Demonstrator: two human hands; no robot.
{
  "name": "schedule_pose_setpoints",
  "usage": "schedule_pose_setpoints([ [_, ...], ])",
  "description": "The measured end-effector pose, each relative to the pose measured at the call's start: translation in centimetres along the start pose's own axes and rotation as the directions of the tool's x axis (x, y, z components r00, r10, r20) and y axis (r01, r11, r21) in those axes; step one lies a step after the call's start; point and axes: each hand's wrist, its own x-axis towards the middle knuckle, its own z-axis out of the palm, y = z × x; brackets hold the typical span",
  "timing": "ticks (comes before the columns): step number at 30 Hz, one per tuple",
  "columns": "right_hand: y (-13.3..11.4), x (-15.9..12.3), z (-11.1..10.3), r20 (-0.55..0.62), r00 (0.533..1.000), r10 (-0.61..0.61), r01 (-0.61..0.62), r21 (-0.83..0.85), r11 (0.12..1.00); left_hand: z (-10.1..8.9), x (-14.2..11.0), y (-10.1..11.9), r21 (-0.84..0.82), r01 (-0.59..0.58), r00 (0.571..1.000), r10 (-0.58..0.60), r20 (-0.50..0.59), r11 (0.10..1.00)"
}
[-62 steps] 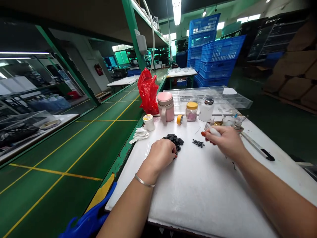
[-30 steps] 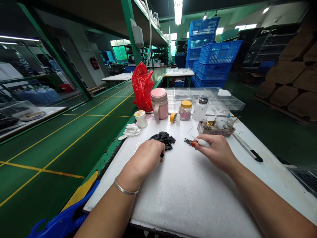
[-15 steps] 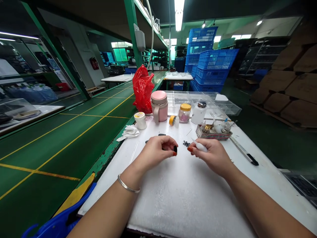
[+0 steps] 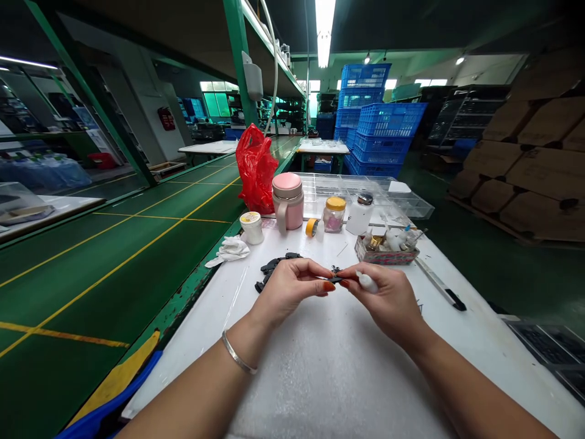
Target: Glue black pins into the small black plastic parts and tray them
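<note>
Between the fingertips of my left hand (image 4: 290, 286) is a small flat black part (image 4: 336, 280); its exact kind is hard to make out. My right hand (image 4: 388, 299) is closed round a small white squeeze bottle (image 4: 367, 282), and its thumb and forefinger tips meet the black part's right end. Just behind the fingertips lie some tiny black pieces (image 4: 336, 269). Several curved black parts (image 4: 273, 264) rest on the white table (image 4: 315, 366) beyond my left hand, partly hidden by it.
Behind the hands stand a pink mug (image 4: 287, 204), a yellow-lidded jar (image 4: 334, 214), a white bottle (image 4: 360, 214) and yellow tape (image 4: 311, 228). At right are a box of small bottles (image 4: 386, 253) and a utility knife (image 4: 441, 285). White gloves (image 4: 229, 250) lie left, beside the green conveyor (image 4: 150, 256).
My hands have come together, and the right fingertips now touch the black part. The squeeze bottle's tip has swung away from the tiny pieces. The view has shifted slightly.
</note>
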Motion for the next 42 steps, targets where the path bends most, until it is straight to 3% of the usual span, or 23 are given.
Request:
schedule_pose_setpoints([
  [4, 0.3, -0.1, -0.1, 0.060, 0.989, -0.138, 0.143, -0.091, 0.986, -0.2, 0.1, 0.0, 0.064, 0.033, 0.999, -0.034, 0.015, 0.997],
  [9, 0.2, -0.2, -0.2, 0.104, 0.985, -0.137, 0.148, -0.111, 0.983, -0.1, 0.1, 0.2, 0.102, 0.068, 0.997, -0.070, 0.023, 0.992],
  [13, 0.1, -0.2, -0.4, 0.072, 0.997, -0.006, 0.007, -0.013, 1.000, -0.3, -0.1, 0.3, 0.015, 0.141, 0.988, -0.142, 0.054, 0.990],
  [16, 0.0, -0.2, -0.6, 0.061, 0.986, 0.153, -0.161, 0.168, 0.972, -0.6, -0.2, 0.4, -0.064, 0.169, 0.984, -0.165, 0.073, 0.983],
  [18, -0.2, 0.1, -1.3, 0.055, 0.979, 0.198, -0.205, 0.183, 0.961, -0.7, -0.2, 0.4, -0.122, 0.184, 0.982, -0.177, 0.070, 0.975],
  [21, 0.0, 0.8, -3.8, 0.026, 0.970, 0.244, -0.240, -0.093, 0.966, -0.8, -0.2, 0.6, -0.179, 0.196, 0.980, -0.188, 0.062, 0.964],
  [24, 0.9, 1.3, -7.3, 0.045, 0.936, 0.349, -0.296, -0.437, 0.849, -0.8, -0.1, 0.8, -0.184, 0.200, 0.980, -0.193, 0.058, 0.962],
  [27, 2.4, 1.4, -9.6, 0.148, 0.864, 0.482, -0.317, -0.584, 0.748, -0.7, -0.1, 0.9, -0.176, 0.199, 0.979, -0.190, 0.067, 0.964],
  [29, 3.4, 1.4, -9.8, 0.240, 0.822, 0.516, -0.292, -0.601, 0.744, -0.7, -0.2, 0.9, -0.176, 0.202, 0.979, -0.192, 0.073, 0.963],
  [32, 4.6, 1.4, -8.7, 0.337, 0.806, 0.487, -0.240, -0.565, 0.789, -0.7, -0.2, 0.9, -0.181, 0.204, 0.978, -0.192, 0.077, 0.962],
  [36, 5.3, 1.6, -7.2, 0.380, 0.780, 0.496, -0.219, -0.577, 0.787, -0.7, -0.1, 0.9, -0.193, 0.198, 0.979, -0.185, 0.083, 0.961],
  [42, 5.4, 1.3, -7.2, 0.420, 0.769, 0.481, -0.140, -0.624, 0.769, -0.8, -0.1, 0.9, -0.217, 0.197, 0.979, -0.183, 0.084, 0.956],
])
